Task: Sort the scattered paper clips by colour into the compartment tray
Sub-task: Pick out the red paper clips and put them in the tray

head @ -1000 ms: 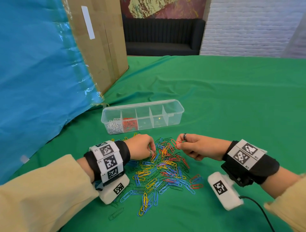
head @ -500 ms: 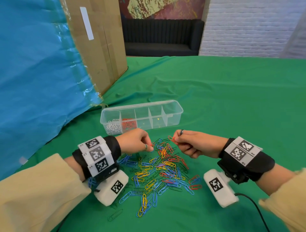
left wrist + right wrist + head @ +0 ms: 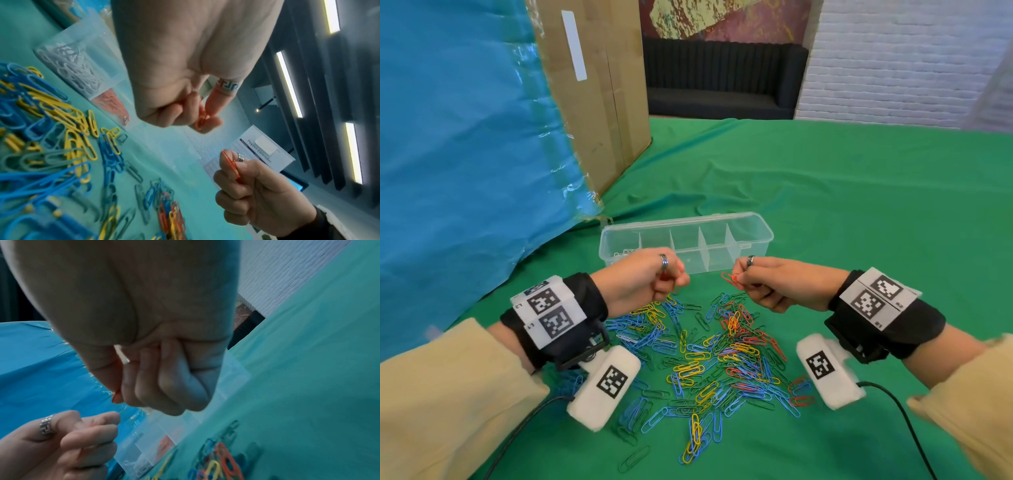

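Observation:
A clear compartment tray (image 3: 751, 228) lies on the green cloth; white clips (image 3: 76, 69) fill its left end compartment and red clips (image 3: 112, 104) the one beside it. The mixed clip pile (image 3: 715, 349) of blue, yellow, red and green spreads in front of it. My left hand (image 3: 678, 279) hovers at the tray's near wall, fingers curled and pinching a red clip (image 3: 202, 119). My right hand (image 3: 743, 277) hangs level with it a little to the right, pinching another red clip (image 3: 731, 278) whose end sticks out leftward. Both hands are above the pile, apart from each other.
A tall cardboard box (image 3: 599, 102) and a blue plastic sheet (image 3: 465, 137) stand close to the left of the tray. The green cloth (image 3: 859, 205) stretches bare to the right and behind. A black cable (image 3: 904, 421) trails from the right wrist camera.
Both hands have lifted off the pile and moved away from me toward the tray, each keeping its pinched red clip. The left hand now covers the tray's left compartments in the head view.

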